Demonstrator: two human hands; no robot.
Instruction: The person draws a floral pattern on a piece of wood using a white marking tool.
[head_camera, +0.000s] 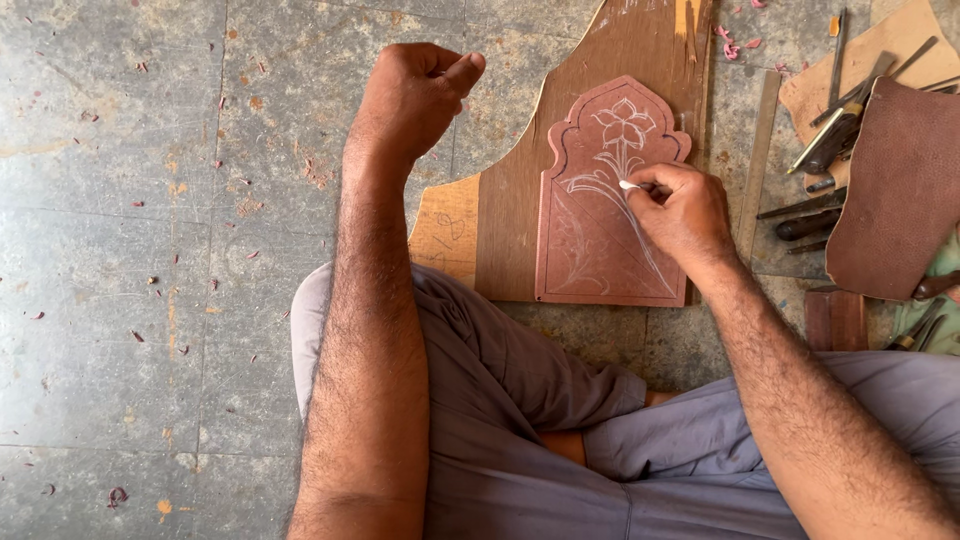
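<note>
A reddish arch-topped panel (590, 240) lies on a brown wooden board (620, 60) on the stone floor. White lines of a flower and leaves are drawn on it. My right hand (682, 212) pinches a small white piece of chalk (629, 185) with its tip on the panel near the flower's stem. My left hand (415, 95) is curled into a loose fist, holding nothing, resting on the floor to the left of the board, with the forearm lying over my knee.
Several metal carving tools (835, 125) lie at the upper right beside a brown leather piece (895, 190). A wooden ruler (757, 160) lies along the board's right edge. A small wooden block (833, 318) sits near my right knee. Reddish shavings dot the floor.
</note>
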